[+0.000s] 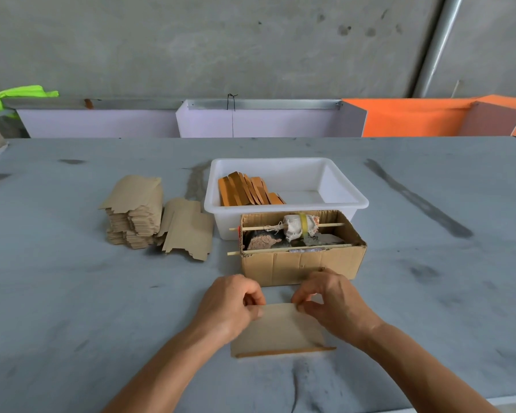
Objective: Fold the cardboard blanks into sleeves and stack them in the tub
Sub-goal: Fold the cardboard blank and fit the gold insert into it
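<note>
A brown cardboard blank [280, 332] lies on the grey table near me, its orange side showing along the near edge. My left hand [230, 305] pinches its far left corner and my right hand [331, 302] pinches its far right corner. A stack of flat brown blanks [137, 213] stands at the left, with a few loose blanks [188, 231] leaning against it. The white plastic tub [340, 186] behind holds several folded orange sleeves [248, 190] at its left end.
An open corrugated box [301, 263] with two wooden sticks across it and a cloth-wrapped roll sits just beyond my hands, in front of the tub. White and orange panels line the table's far edge under a concrete wall.
</note>
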Motion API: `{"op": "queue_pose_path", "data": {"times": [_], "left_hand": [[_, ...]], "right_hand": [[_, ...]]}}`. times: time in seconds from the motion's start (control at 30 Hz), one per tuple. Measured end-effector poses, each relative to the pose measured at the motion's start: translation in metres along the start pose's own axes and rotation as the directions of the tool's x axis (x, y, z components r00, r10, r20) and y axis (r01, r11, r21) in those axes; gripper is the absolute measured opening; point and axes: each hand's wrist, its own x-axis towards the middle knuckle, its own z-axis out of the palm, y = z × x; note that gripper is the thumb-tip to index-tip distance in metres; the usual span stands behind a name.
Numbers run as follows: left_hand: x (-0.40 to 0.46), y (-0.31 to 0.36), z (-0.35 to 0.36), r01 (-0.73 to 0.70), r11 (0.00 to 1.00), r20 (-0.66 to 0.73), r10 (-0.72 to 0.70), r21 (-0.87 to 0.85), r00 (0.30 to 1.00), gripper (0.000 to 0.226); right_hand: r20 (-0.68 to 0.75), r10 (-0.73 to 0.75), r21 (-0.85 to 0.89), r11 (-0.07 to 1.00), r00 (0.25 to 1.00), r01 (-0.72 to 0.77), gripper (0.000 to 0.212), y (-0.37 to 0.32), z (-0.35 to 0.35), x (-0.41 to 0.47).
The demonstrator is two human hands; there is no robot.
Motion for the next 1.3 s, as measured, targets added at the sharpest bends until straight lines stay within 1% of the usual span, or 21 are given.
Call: {"op": "queue_pose_path", "data": {"times": [0.13, 0.2, 0.27, 0.33, 0.37, 0.43, 0.5, 0.57, 0.63, 0.67, 0.73, 0.77, 0.83, 0.87, 1.03, 1.13, 1.17, 1.23, 1.3], "left_hand": [[-0.002, 0.000, 0.005, -0.133, 0.987, -0.057, 0.139, 0.091, 0.989, 0.005], [-0.005, 0.000, 0.005, -0.215, 0.958, -0.047, 0.227, 0.189, 0.973, 0.008], [-0.009, 0.001, 0.003, -0.320, 0.894, -0.047, 0.351, 0.312, 0.935, 0.014], [-0.015, 0.004, -0.001, -0.396, 0.831, -0.025, 0.439, 0.391, 0.898, 0.020], [-0.017, 0.008, -0.004, -0.419, 0.782, -0.009, 0.477, 0.461, 0.879, 0.018], [-0.020, 0.013, -0.006, -0.446, 0.691, 0.025, 0.528, 0.568, 0.849, 0.015], [-0.021, 0.014, -0.004, -0.482, 0.602, 0.085, 0.566, 0.636, 0.820, 0.023], [-0.024, 0.017, -0.003, -0.500, 0.528, 0.174, 0.548, 0.687, 0.818, 0.028], [-0.026, 0.020, 0.000, -0.498, 0.489, 0.227, 0.512, 0.717, 0.829, 0.029], [-0.026, 0.022, 0.001, -0.490, 0.488, 0.244, 0.484, 0.722, 0.841, 0.031], [-0.024, 0.025, 0.007, -0.447, 0.543, 0.226, 0.425, 0.711, 0.876, 0.038], [-0.023, 0.028, 0.008, -0.433, 0.557, 0.206, 0.424, 0.709, 0.882, 0.038], [-0.021, 0.029, 0.011, -0.392, 0.583, 0.146, 0.423, 0.711, 0.894, 0.024], [-0.021, 0.026, 0.014, -0.360, 0.579, 0.134, 0.396, 0.731, 0.908, 0.018], [-0.025, 0.020, 0.011, -0.400, 0.517, 0.132, 0.478, 0.757, 0.868, 0.014], [-0.029, 0.019, 0.013, -0.381, 0.522, 0.100, 0.486, 0.763, 0.868, 0.045], [-0.029, 0.019, 0.013, -0.377, 0.531, 0.093, 0.485, 0.759, 0.870, 0.049], [-0.027, 0.018, 0.013, -0.386, 0.526, 0.103, 0.488, 0.758, 0.867, 0.046], [-0.027, 0.018, 0.011, -0.428, 0.510, 0.136, 0.513, 0.747, 0.848, 0.028]], "right_hand": [[-0.013, -0.101, -0.123, 0.987, 0.995, 0.099, 0.015, 0.002, 0.001, -0.004], [-0.056, -0.209, -0.209, 0.959, 0.976, 0.193, 0.015, 0.001, 0.002, -0.005], [-0.098, -0.314, -0.317, 0.909, 0.944, 0.270, 0.023, 0.001, 0.004, -0.006], [-0.087, -0.391, -0.432, 0.844, 0.916, 0.319, 0.028, 0.001, 0.005, -0.007], [-0.071, -0.419, -0.474, 0.813, 0.905, 0.339, 0.027, 0.000, 0.005, -0.008], [-0.035, -0.456, -0.536, 0.759, 0.889, 0.368, 0.023, 0.000, 0.006, -0.010], [-0.005, -0.469, -0.580, 0.721, 0.883, 0.380, 0.021, -0.001, 0.006, -0.012], [0.030, -0.445, -0.619, 0.694, 0.895, 0.366, 0.022, -0.003, 0.007, -0.013], [0.060, -0.404, -0.638, 0.688, 0.913, 0.346, 0.020, -0.006, 0.007, -0.017], [0.066, -0.390, -0.638, 0.691, 0.919, 0.339, 0.019, -0.007, 0.007, -0.018], [0.064, -0.365, -0.635, 0.703, 0.929, 0.320, 0.019, -0.010, 0.007, -0.021], [0.056, -0.354, -0.636, 0.708, 0.934, 0.307, 0.020, -0.011, 0.007, -0.021], [0.042, -0.334, -0.645, 0.710, 0.942, 0.281, 0.022, -0.013, 0.008, -0.021], [0.037, -0.326, -0.650, 0.710, 0.945, 0.271, 0.023, -0.014, 0.009, -0.021], [0.010, -0.299, -0.638, 0.733, 0.954, 0.236, 0.025, -0.012, 0.013, -0.023], [-0.023, -0.300, -0.618, 0.754, 0.954, 0.223, 0.025, -0.014, 0.013, -0.023], [-0.027, -0.307, -0.616, 0.755, 0.951, 0.226, 0.024, -0.015, 0.013, -0.024], [-0.029, -0.323, -0.618, 0.750, 0.946, 0.237, 0.022, -0.016, 0.015, -0.025], [-0.028, -0.338, -0.623, 0.742, 0.941, 0.248, 0.019, -0.016, 0.016, -0.026]]}}
